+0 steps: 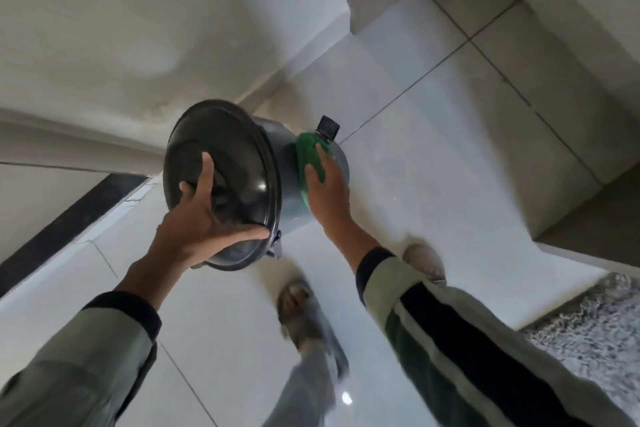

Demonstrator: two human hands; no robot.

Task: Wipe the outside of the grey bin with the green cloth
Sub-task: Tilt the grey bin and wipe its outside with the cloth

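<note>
Our left hand (204,215) lay spread flat on the lid (242,156), fingers straight and thumb at the rim. Our right hand (329,185) pressed the green cloth (308,154) flat against the side of the grey bin (289,187). The bin was tilted towards us over the tiled floor (433,149).

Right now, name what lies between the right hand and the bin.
The green cloth, pressed under the right hand against the grey bin, in the head view.

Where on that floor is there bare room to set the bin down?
Bare tiles lie right of the grey bin, up to the tiled step, and at lower left beside the dark strip. Below the bin it is crowded: both feet stand there, with the rug at lower right.
</note>
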